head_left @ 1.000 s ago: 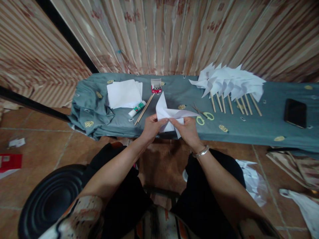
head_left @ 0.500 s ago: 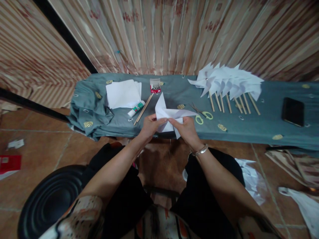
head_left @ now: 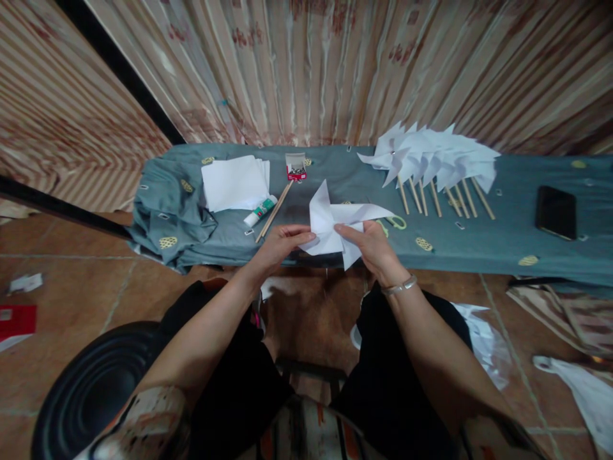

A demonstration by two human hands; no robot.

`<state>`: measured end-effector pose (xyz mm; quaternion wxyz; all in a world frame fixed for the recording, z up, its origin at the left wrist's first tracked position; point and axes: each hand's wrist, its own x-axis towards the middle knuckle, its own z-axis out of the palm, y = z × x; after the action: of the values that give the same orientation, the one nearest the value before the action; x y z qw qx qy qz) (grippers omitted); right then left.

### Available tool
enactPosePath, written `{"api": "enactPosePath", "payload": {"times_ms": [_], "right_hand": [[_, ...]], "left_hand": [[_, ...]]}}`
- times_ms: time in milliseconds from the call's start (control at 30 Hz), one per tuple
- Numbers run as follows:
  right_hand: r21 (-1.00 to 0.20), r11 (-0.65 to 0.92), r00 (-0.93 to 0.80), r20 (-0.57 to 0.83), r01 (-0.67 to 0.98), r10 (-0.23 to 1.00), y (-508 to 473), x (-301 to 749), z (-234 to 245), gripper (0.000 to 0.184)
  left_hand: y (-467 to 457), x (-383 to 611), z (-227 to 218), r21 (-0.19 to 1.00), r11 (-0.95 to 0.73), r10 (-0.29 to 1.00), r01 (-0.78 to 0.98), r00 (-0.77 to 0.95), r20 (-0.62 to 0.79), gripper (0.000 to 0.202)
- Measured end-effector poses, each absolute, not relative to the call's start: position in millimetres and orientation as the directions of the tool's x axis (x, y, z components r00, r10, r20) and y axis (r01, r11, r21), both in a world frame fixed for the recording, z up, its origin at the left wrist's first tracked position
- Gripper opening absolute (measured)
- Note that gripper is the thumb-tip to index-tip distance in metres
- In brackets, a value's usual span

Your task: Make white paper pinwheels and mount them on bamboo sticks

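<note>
A white paper pinwheel (head_left: 329, 220) without a stick is held up over the front edge of the cloth-covered table. My left hand (head_left: 287, 243) pinches its left side between thumb and fingers. From the right, my right hand (head_left: 371, 243) grips it, thumb pressed near the folded centre and fingers behind the paper. Just behind my right hand lie green-handled scissors (head_left: 396, 222), partly covered by the pinwheel. Thin wooden sticks (head_left: 274, 211) and a glue tube (head_left: 260, 211) rest beyond my left hand.
A stack of white paper (head_left: 234, 182) lies at the table's left, beside a small red box of metal pins (head_left: 295, 167). Several finished pinwheels on sticks (head_left: 433, 156) overlap at the back right. A black phone (head_left: 556, 212) lies farther right. A black round stool (head_left: 103, 390) stands at lower left.
The pinwheel has shifted slightly right with my right hand. My left hand has moved from near its centre out to its left edge, so the two thumbs are farther apart.
</note>
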<state>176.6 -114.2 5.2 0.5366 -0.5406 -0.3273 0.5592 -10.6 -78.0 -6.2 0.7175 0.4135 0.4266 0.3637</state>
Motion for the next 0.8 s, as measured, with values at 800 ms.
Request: {"api": "enactPosePath", "payload": {"times_ms": [800], "right_hand": [[-0.976, -0.215, 0.029, -0.216, -0.029, 0.976, -116.1, 170.4, -2.0, 0.037]], "left_hand": [[-78.4, -5.0, -13.5, 0.972, 0.234, 0.909, -0.031, 0.362, -0.207, 0.03]]}}
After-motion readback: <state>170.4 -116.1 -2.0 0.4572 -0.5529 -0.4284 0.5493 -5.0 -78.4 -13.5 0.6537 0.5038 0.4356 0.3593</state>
